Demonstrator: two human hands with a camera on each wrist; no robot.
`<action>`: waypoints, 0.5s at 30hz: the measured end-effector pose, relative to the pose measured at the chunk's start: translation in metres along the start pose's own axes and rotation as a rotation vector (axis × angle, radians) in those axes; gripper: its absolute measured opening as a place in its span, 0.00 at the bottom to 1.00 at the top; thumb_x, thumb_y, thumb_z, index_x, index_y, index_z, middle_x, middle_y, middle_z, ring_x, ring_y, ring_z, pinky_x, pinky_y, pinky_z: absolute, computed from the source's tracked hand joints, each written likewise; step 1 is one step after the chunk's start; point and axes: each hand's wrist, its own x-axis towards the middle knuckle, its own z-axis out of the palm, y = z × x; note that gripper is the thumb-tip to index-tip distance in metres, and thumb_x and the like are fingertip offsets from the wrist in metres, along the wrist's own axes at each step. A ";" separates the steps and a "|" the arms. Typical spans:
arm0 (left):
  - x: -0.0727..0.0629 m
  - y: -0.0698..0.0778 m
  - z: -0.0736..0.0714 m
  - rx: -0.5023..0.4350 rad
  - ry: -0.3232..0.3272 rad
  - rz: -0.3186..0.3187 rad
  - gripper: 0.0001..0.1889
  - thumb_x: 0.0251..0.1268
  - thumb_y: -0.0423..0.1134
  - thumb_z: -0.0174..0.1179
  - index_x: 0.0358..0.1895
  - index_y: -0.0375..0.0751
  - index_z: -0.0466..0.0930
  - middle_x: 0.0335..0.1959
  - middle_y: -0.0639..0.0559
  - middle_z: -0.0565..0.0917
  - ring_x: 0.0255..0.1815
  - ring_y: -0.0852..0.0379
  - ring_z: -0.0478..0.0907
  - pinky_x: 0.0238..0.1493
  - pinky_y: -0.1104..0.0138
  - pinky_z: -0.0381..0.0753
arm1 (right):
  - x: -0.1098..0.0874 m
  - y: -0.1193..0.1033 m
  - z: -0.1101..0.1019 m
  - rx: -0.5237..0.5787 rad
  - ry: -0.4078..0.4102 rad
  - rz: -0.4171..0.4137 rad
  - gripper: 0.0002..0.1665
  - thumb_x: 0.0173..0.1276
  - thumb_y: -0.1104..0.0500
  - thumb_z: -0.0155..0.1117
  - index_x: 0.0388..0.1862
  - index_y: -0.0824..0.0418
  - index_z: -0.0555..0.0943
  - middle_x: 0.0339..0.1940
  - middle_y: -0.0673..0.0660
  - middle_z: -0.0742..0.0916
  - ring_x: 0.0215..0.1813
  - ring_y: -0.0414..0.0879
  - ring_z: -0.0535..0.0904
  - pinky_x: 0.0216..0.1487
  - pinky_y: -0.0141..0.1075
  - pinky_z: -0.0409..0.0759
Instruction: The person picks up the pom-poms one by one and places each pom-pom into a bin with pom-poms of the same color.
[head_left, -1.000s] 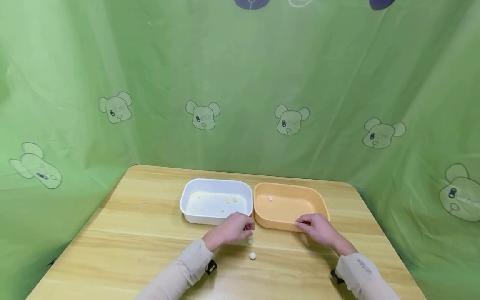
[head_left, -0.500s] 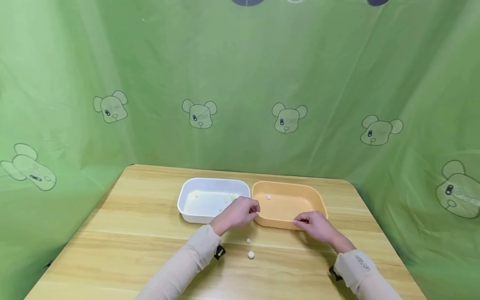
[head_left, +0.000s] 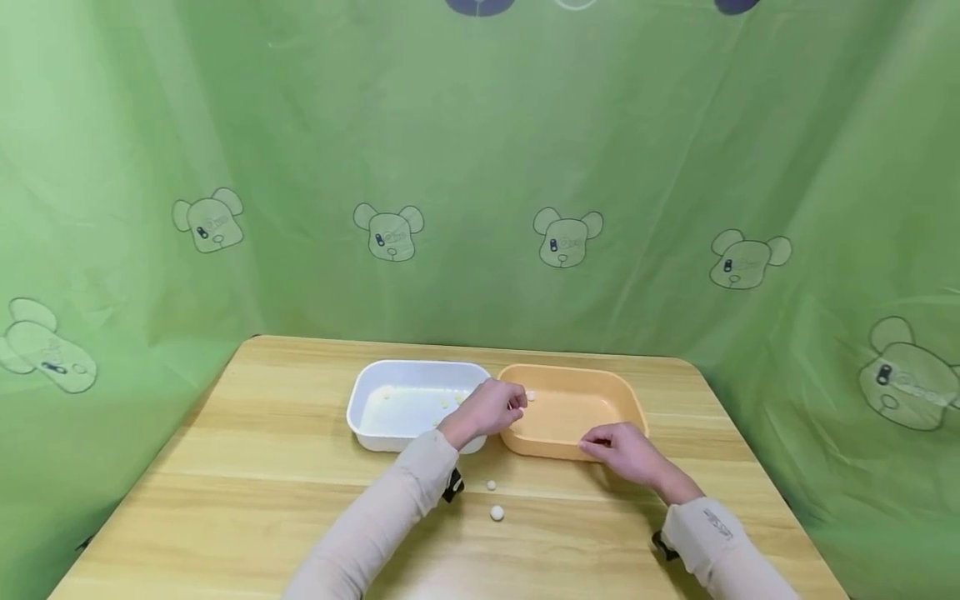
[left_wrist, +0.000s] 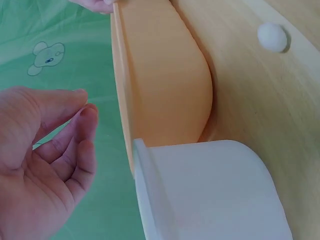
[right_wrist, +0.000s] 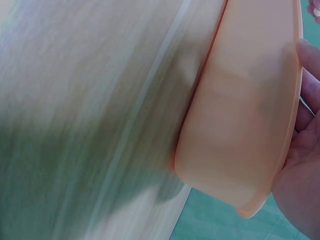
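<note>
One larger white ball (head_left: 497,513) and one smaller ball (head_left: 491,485) are lying on the wooden surface (head_left: 225,500), in front of the orange tray (head_left: 551,448). The left hand (head_left: 491,407) is hovering over that tray's left end, its fingers pinching what is probably a white pellet (right_wrist: 316,11) (the right wrist view is showing it there). The right hand (head_left: 628,454) is gripping the near rim between thumb and fingers, presumably steadying the tray. Lettering on the right sleeve (head_left: 712,525) is proving too blurred to read.

My left hand (head_left: 489,408), a small white ball (right_wrist: 316,12) at its fingertips, now stands over the orange tray's (head_left: 547,448) end beside the white tray (head_left: 375,442), raised and advanced from its earlier position low over the wooden table (head_left: 300,500).
</note>
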 end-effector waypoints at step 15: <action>0.015 -0.012 0.014 -0.053 0.002 -0.120 0.05 0.57 0.32 0.64 0.36 0.43 0.82 0.33 0.55 0.83 0.35 0.60 0.78 0.39 0.72 0.76 | 0.000 0.001 0.000 -0.011 -0.007 0.019 0.08 0.68 0.50 0.61 0.31 0.48 0.85 0.26 0.39 0.83 0.27 0.33 0.74 0.31 0.31 0.75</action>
